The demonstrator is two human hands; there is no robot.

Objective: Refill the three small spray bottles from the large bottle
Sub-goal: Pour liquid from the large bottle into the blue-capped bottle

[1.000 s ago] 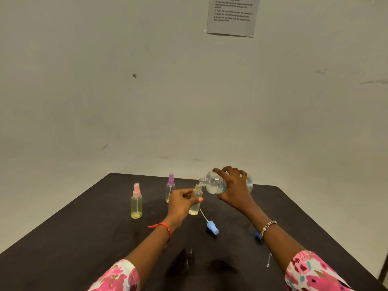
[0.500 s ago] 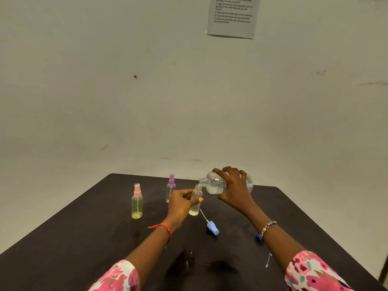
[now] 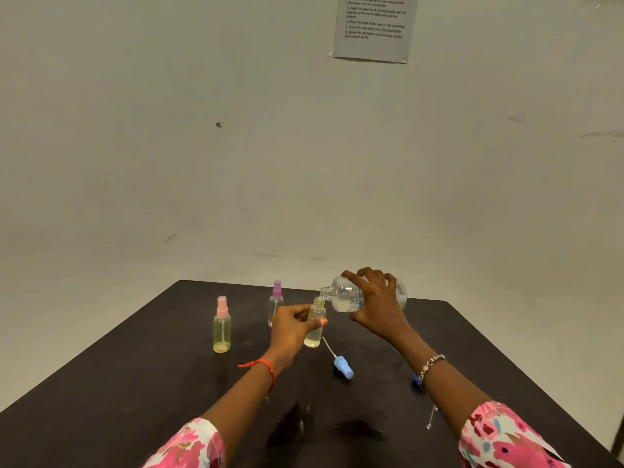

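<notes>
While tipped, large bottle point(image 3: 347, 295) (right hand point(image 3: 378, 305)) meets small bottle point(image 3: 314, 324).

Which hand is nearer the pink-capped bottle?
Left. The left hand, holding the uncapped bottle, is just right of the pink-capped bottle; the right hand, farther right, holds the large bottle.

Almost nothing has shifted over the last second. The printed paper sheet point(image 3: 373, 28) taped to the wall point(image 3: 304, 163) and the small dark mark point(image 3: 218, 125) beside it sit a trace lower in the view than before, a slight tip of the head camera. Whether the pale yellowish liquid point(image 3: 312, 340) in the small uncapped clear spray bottle point(image 3: 317, 310) has risen cannot be told, nor whether the level in the large clear plastic bottle point(image 3: 344, 295) tilted over it has dropped.
</notes>
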